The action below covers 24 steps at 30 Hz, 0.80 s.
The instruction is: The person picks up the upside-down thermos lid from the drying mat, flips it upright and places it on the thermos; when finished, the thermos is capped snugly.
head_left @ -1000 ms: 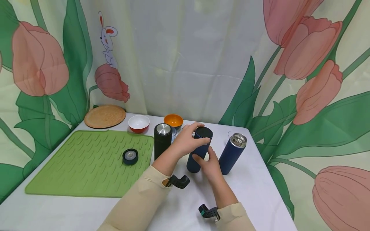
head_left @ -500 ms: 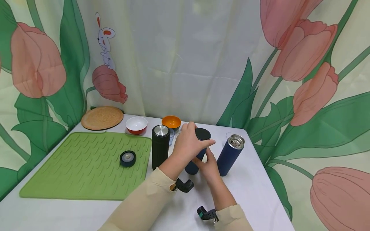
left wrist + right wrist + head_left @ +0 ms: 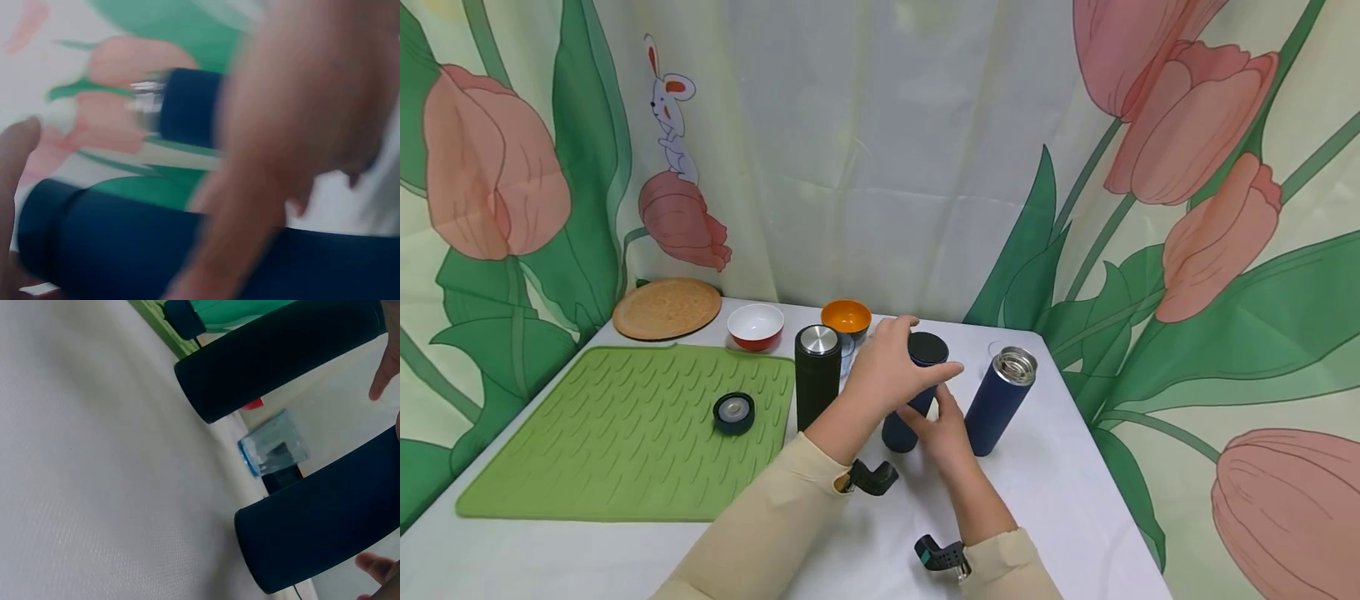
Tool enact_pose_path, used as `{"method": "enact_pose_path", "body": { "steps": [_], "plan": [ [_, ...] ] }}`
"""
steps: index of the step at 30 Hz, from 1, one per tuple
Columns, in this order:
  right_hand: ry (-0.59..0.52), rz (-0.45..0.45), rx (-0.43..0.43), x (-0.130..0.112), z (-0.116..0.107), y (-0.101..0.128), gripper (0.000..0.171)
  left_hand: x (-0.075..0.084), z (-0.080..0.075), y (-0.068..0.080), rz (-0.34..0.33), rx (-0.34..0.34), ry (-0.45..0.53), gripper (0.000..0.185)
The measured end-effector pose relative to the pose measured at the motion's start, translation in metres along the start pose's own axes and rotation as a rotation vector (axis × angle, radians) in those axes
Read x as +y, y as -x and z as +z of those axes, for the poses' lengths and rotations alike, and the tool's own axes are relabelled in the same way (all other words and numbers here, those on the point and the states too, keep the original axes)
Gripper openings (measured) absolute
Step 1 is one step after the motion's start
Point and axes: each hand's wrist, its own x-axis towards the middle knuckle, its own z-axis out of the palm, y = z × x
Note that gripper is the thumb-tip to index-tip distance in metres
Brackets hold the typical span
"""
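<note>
Navy flask [image 3: 901,429] upright on worktop [image 3: 1060,492]; your left hand [image 3: 891,372] curls round its lid [image 3: 927,348]; your right hand [image 3: 946,433] grips lower body.

two dark flasks [image 3: 312,537], perhaps a glass [image 3: 275,450]

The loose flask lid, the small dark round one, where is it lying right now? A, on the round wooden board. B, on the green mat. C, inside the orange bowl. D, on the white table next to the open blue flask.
B: in the head view the loose lid lies on the green mat, left of the black flask.
</note>
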Motion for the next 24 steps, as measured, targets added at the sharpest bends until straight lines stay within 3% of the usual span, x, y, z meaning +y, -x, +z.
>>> {"method": "enact_pose_path", "body": {
  "steps": [4,7,9,15,18,20,24],
  "plan": [
    [-0.007,-0.018,0.023,0.002,0.0,-0.001,0.076,0.009,0.012,0.005,-0.003,0.113,-0.19,0.099],
    [-0.007,-0.029,0.021,0.001,0.0,0.0,0.075,0.006,0.011,0.004,-0.004,0.113,-0.175,0.091],
    [0.0,-0.025,0.017,0.0,0.0,0.001,0.076,0.001,0.005,0.001,0.011,0.06,-0.104,0.085],
    [0.003,-0.018,0.026,0.0,-0.001,0.002,0.08,-0.014,-0.017,-0.015,0.124,-0.197,0.036,0.072],
    [0.005,-0.019,0.016,0.0,0.0,0.002,0.081,-0.016,-0.021,-0.017,0.128,-0.245,0.062,0.074],
    [0.01,-0.003,0.006,0.0,0.001,0.002,0.082,-0.014,-0.02,-0.014,0.099,-0.217,0.063,0.082],
    [0.016,0.029,-0.001,-0.001,0.001,0.001,0.081,-0.002,-0.008,-0.002,0.052,-0.068,-0.014,0.098]
  ]
}}
